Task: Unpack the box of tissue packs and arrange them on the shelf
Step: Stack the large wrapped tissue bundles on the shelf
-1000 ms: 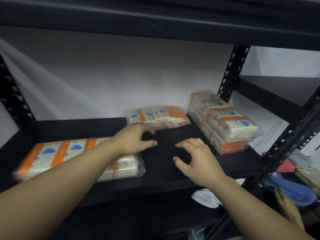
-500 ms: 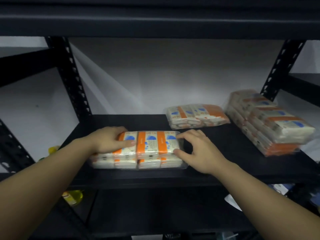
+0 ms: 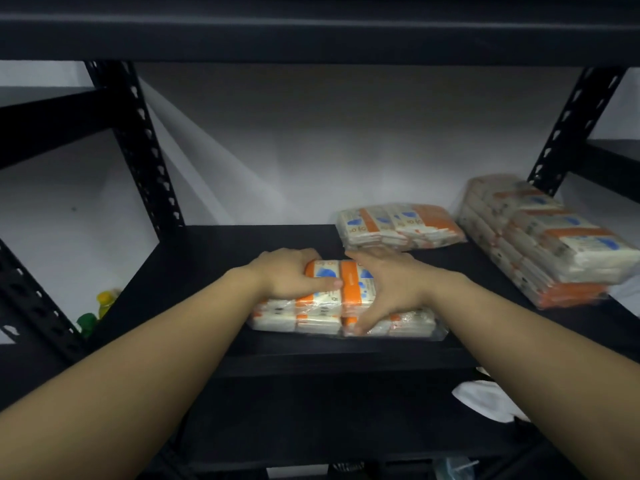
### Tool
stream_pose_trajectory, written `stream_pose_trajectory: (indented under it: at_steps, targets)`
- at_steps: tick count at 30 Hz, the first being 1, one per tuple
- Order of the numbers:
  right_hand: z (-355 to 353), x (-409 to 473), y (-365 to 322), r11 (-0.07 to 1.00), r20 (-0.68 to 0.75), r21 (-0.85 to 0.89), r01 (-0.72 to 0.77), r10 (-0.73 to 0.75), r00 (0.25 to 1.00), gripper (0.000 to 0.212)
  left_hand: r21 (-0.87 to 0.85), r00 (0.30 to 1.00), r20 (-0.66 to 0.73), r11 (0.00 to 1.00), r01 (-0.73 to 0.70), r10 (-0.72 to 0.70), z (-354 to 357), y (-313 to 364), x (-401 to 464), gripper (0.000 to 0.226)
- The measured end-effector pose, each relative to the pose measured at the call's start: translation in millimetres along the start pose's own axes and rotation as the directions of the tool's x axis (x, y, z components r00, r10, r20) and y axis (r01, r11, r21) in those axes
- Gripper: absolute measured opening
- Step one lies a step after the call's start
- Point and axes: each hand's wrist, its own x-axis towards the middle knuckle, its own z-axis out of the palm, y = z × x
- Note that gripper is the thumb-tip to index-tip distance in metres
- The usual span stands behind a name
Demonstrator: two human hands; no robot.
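A plastic-wrapped bundle of white, orange and blue tissue packs lies near the front of the black shelf. My left hand rests on its top left with the thumb across the top. My right hand lies over its right half, fingers reaching past the far edge and thumb down the front face. A second bundle lies flat at the back of the shelf. A taller stack of bundles sits at the right end.
Black perforated uprights stand at the back left and back right. A shelf board runs close overhead. Yellow and green bottle tops show below left, and a white cloth lies on the lower level at right.
The front bundle has slid right and a little deeper along the shelf with both hands on it. My right hand has moved from its right end onto its top.
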Motion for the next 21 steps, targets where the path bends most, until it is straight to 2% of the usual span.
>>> stream_pose_trajectory:
  at_steps: [3,5,9,16,21]
  targets:
    - [-2.6,1.2,4.7,1.000,0.098,0.004,-0.021,0.021,0.995,0.144,-0.024,0.984,0.179,1.000,0.016,-0.012,-13.3,1.6,0.8,0.096]
    - [-3.6,1.2,5.1,0.999,0.119,-0.047,-0.021,0.026,0.993,0.149,0.062,0.973,0.230,0.998,-0.030,0.015,-18.7,3.3,1.6,0.110]
    - [0.7,-1.2,5.4,0.992,0.066,-0.125,0.003,0.005,0.998,0.149,0.249,0.981,0.156,0.956,-0.152,0.115,-7.3,3.6,-1.9,0.128]
    - [16.6,-9.6,8.2,0.990,-0.076,-0.136,0.037,-0.047,0.996,0.129,0.277,0.976,0.059,0.935,-0.220,0.212,4.5,-1.5,-9.0,0.118]
    - [30.0,-24.4,4.7,0.998,-0.204,-0.057,0.031,-0.042,0.978,0.111,0.320,0.963,-0.087,0.923,-0.216,0.255,19.5,-2.3,-22.6,0.110]
